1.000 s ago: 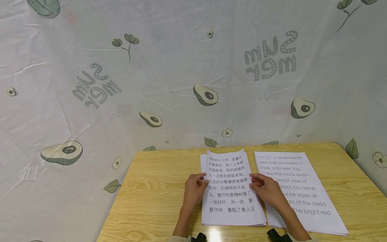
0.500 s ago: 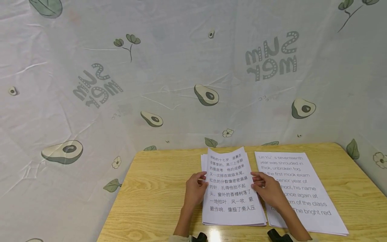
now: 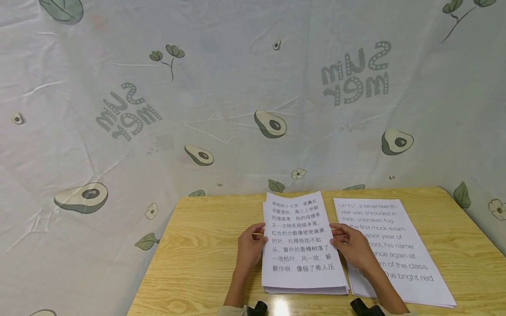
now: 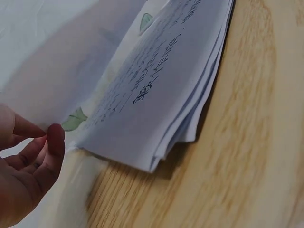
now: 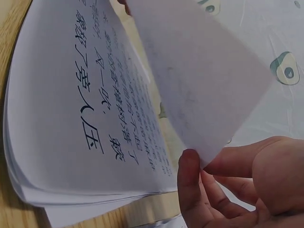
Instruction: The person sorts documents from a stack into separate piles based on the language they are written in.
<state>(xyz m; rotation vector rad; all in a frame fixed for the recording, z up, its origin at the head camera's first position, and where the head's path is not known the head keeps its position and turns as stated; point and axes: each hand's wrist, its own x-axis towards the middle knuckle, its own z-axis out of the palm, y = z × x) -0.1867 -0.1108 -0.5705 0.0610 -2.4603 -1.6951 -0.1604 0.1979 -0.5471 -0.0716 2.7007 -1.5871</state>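
Observation:
A white sheet printed with Chinese characters is held up over a paper stack. My left hand pinches its left edge between thumb and finger. Opposite, my right hand pinches the right edge. In the right wrist view the raised sheet stands well apart from the stack, its corner between thumb and forefinger. The left wrist view shows the stack's uneven layered edges under the lifted sheet. In the head view the sheet covers most of the stack.
A second stack of paper with large English print lies to the right, partly under my right forearm. The wooden table meets a pale cloth backdrop with avocado and leaf prints. Black devices are worn on both wrists.
The sheet has risen off the stack, and its lower edge now sits above the stack's front edge. My left hand has shifted a little left, my right hand slightly right.

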